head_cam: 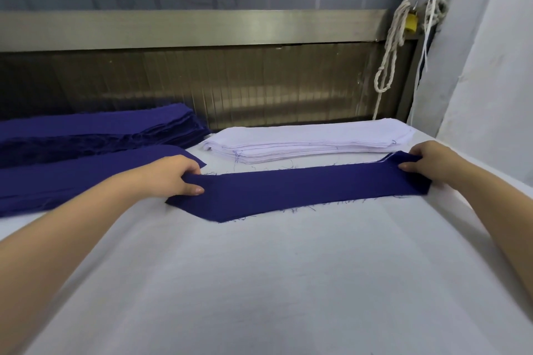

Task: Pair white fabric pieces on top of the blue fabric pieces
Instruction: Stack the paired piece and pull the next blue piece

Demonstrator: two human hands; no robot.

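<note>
A long dark blue fabric piece (302, 190) lies flat across the white table. My left hand (176, 176) pinches its left end between thumb and fingers. At the right end, my right hand (429, 163) grips the fabric with curled fingers. Just behind the piece sits a stack of white fabric pieces (311, 141). To the far left a stack of blue fabric pieces (95, 130) lies by the wall, and in front of it another blue pile (72, 179) spreads toward the table's left edge.
The white-covered table (274, 282) stretches toward me. A metal wall panel (230, 83) runs along the back. White ropes (395, 46) hang at the back right beside a pale wall (496, 66).
</note>
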